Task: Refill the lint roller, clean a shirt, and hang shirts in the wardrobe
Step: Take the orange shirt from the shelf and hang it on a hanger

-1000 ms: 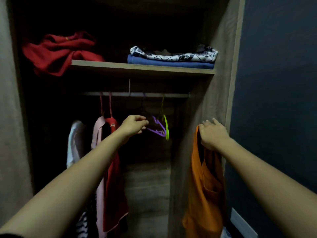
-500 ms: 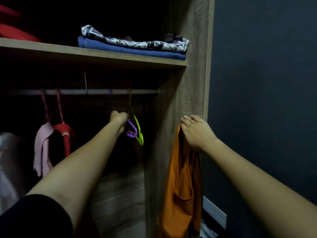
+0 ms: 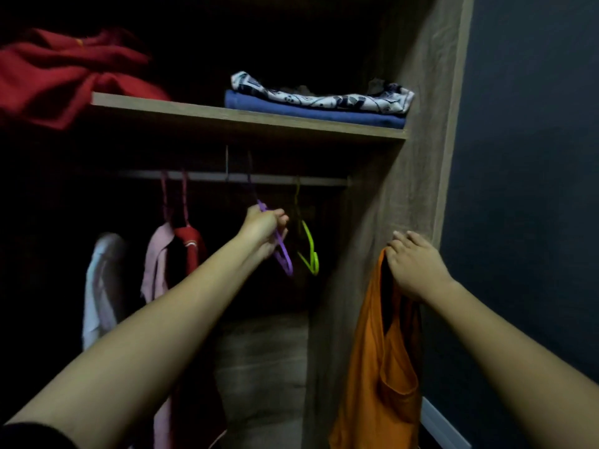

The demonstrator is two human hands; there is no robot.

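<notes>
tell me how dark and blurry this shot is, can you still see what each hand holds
Head view: dim, wardrobe interior near black behind the rail; red clothes look smeared; the side panel leans from wide-angle bend; left hand gripping the purple hanger and right hand holding the orange shirt are readable.

The left grip has closed around the purple hanger and pulled it left. It was next to the green hanger; now they are apart. Maybe it is lifted a bit, but it is dark.
</notes>
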